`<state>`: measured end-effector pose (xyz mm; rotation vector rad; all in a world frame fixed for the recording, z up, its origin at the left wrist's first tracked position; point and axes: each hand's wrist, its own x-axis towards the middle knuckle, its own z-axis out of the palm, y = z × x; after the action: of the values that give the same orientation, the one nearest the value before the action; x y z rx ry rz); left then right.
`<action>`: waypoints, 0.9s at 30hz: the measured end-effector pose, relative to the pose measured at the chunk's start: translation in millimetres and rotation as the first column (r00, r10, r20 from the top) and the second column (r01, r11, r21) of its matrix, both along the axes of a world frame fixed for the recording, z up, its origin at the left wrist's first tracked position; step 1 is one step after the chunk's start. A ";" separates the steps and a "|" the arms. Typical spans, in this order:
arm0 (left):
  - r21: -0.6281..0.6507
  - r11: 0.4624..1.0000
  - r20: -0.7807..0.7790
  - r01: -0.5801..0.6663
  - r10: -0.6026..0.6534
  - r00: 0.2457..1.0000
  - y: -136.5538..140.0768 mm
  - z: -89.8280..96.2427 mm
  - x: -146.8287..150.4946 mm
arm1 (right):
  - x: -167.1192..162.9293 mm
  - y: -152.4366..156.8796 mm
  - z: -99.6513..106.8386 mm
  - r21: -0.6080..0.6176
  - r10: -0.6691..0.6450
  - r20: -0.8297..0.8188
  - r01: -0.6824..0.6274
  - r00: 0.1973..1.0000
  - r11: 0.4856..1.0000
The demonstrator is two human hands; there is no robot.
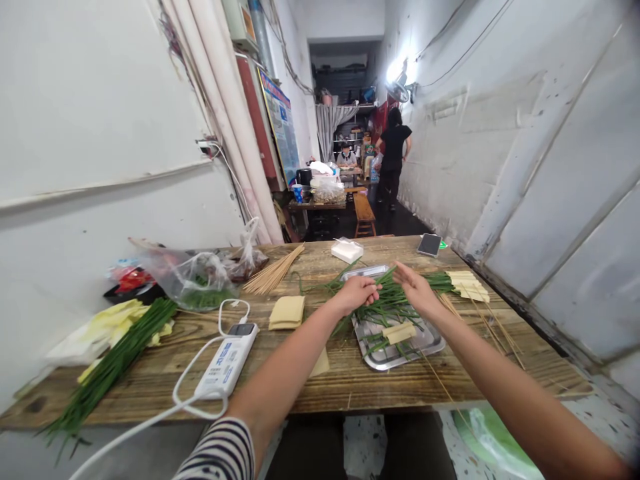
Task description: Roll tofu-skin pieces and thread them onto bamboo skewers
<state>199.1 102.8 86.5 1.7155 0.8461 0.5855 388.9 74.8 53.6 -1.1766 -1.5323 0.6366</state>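
A bunch of green chives [387, 303] lying across the far half of a metal tray [430, 343], stalks running left to right and spilling over both its sides. Left hand [356, 292] resting on the chives at the tray's left far corner, fingers curled down over the stalks, gripping them loosely. Right hand [416, 288] just beside it over the tray's far edge, fingers partly spread, tips touching the same chives; whether closed on any stalk cannot be told. On the tray, nearer than the chives, a small pale yellow roll [399, 333] with a few loose green stalks around it. Thin wooden skewers [493, 330] scattered right of the tray, one slanting off its near corner. Right of the tray and farther back, a stack of pale yellow sheets [467, 285]. Left of the tray, another small stack of the same sheets [287, 312]. Farther left, a white power strip [226, 363] with a phone charger and looping white cable. Beyond the tray to the left, a fan of bare skewers [274, 272] and clear plastic bags [200, 273]. Far left of the tray, a long bundle of chives [120, 360] near the front edge of the wooden tabletop [350, 387]. Behind the tray, a white box [347, 250] and a dark phone [429, 245]. In the corridor beyond, a person in black [393, 160] standing.
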 end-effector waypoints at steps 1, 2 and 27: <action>-0.022 1.000 0.004 -0.001 0.001 1.000 -0.9 0.6 0.5 | -2.7 3.1 -3.4 -0.028 0.026 -0.045 -0.027 0.999 0.999; -0.040 0.999 0.008 -0.004 0.004 1.000 -1.5 1.2 0.7 | -4.9 5.2 -5.6 -0.045 0.034 -0.081 -0.038 0.996 0.998; -0.083 0.990 -0.082 -0.114 0.107 0.991 8.0 20.6 -38.4 | 55.1 -24.3 60.3 -0.136 -0.132 0.432 0.209 0.892 0.968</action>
<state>160.6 110.7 107.0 1.6278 1.0121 0.5510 444.0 50.5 113.9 -1.6501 -1.7252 0.4233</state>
